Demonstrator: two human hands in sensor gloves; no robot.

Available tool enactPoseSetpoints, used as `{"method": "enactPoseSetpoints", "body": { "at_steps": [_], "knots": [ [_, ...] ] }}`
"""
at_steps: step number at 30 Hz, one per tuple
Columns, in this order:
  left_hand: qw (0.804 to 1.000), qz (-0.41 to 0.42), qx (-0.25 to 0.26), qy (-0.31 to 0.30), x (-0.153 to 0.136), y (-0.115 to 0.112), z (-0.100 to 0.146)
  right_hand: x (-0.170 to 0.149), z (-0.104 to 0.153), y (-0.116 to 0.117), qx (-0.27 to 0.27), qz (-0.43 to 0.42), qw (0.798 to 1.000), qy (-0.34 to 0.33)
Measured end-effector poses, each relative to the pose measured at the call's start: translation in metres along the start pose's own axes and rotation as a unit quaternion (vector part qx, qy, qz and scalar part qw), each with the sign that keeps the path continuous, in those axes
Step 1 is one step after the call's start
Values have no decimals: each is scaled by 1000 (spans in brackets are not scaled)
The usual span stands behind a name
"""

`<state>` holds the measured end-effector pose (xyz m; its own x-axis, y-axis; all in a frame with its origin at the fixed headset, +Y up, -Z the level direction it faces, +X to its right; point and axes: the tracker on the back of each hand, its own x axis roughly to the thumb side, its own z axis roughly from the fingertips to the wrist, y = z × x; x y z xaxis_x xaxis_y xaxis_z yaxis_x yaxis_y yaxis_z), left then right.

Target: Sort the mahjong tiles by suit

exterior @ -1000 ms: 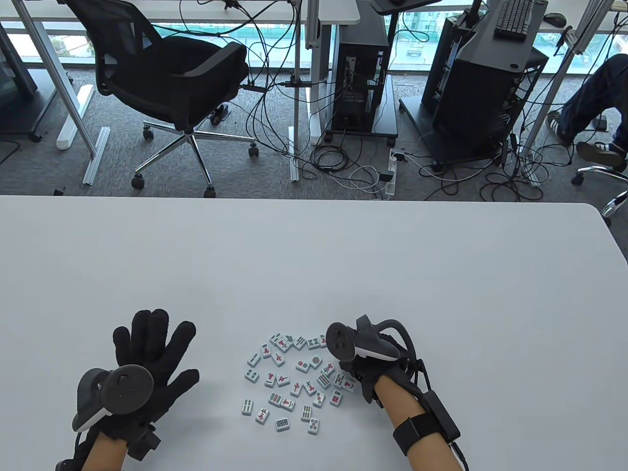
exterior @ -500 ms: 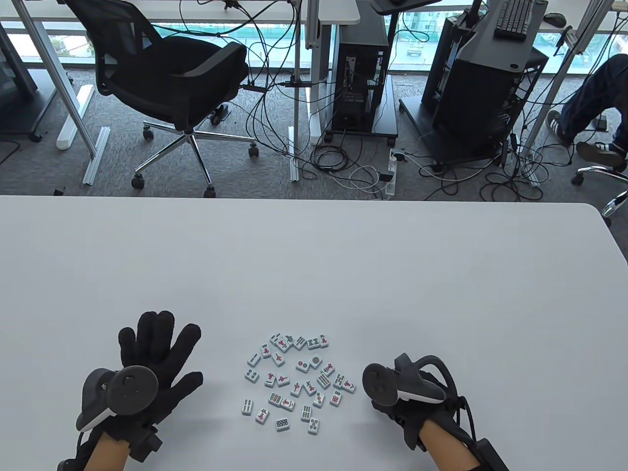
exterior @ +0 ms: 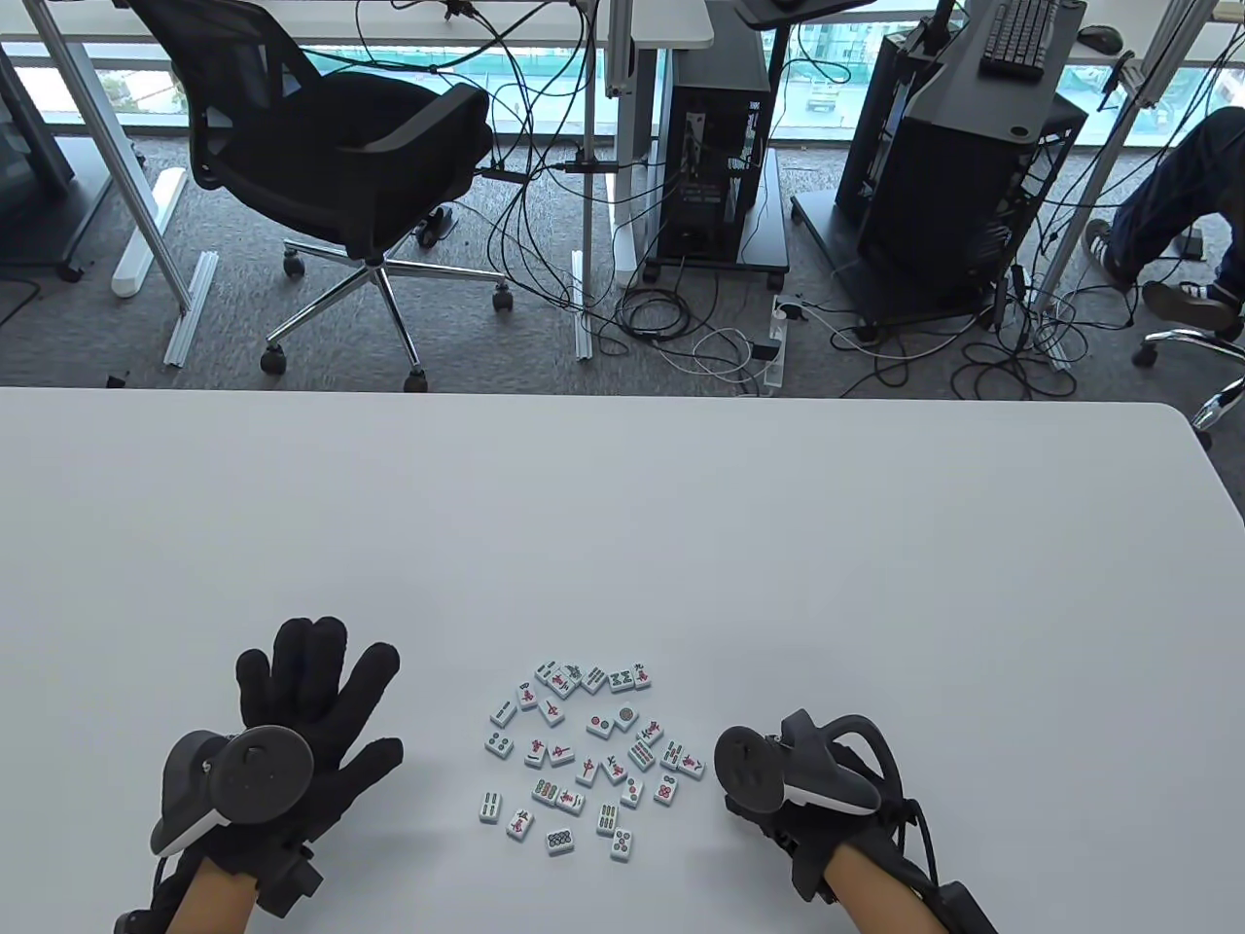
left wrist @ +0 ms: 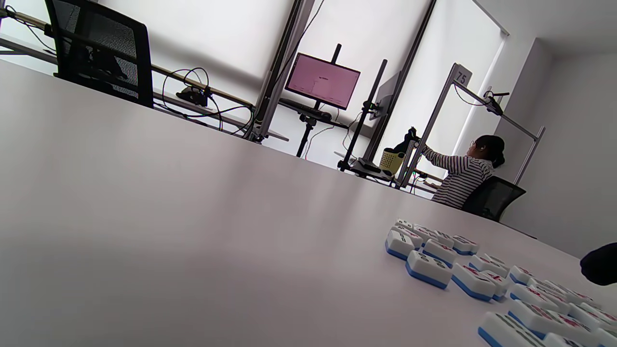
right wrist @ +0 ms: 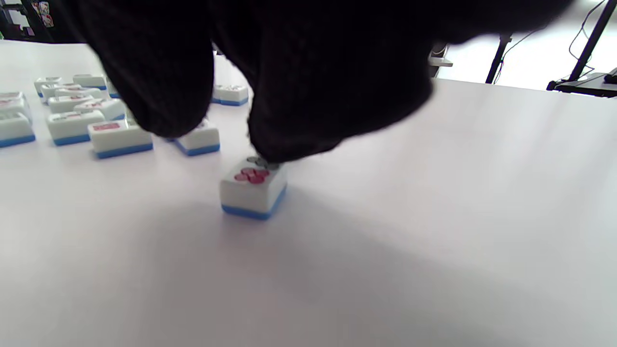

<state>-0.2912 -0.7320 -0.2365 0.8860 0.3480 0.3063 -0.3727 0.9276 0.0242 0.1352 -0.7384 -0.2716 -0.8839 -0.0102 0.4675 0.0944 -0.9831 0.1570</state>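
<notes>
Right wrist view alone shows right hand (right wrist: 299,72) fingers (right wrist: 289,140) pressing a lone tile (right wrist: 254,188); left hand (exterior: 292,720) lies spread.

The table view looks down from above the near edge of the desk (exterior: 622,506), facing outward over it to the floor beyond. The left wrist view sits low, almost at the desk's surface, tilted, looking across it toward the mahjong tiles (left wrist: 429,267) at its lower right. The right wrist view hangs close under the right hand's fingers (right wrist: 289,96), looking past them at the same tiles (right wrist: 72,125), which all three views share.
</notes>
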Motion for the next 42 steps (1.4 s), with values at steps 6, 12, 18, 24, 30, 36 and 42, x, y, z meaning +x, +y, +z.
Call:
{"method": "enactPoseSetpoints", "body": {
  "at_steps": [6,12,18,24,30,36,42],
  "knots": [
    [1000,1,-1,-2,1,0,0,34,-9,-3,-52,30,998,10],
    [1000,3,-6,-4,2,-1,0,54,-28,5,-58,96,992,52],
    [1000,8,-10,-4,2,-1,0,68,-18,10,-46,134,990,7],
    [1000,9,-11,-5,3,-1,0,72,-4,8,-40,58,997,-34],
    [1000,8,-17,-5,4,-2,-1,82,-5,15,20,82,996,-40],
    [1000,9,-17,-6,5,-2,-1,84,-11,21,43,62,997,-31],
    [1000,8,-16,-9,5,-1,-1,67,-8,4,-19,14,999,-49]
  ]
}}
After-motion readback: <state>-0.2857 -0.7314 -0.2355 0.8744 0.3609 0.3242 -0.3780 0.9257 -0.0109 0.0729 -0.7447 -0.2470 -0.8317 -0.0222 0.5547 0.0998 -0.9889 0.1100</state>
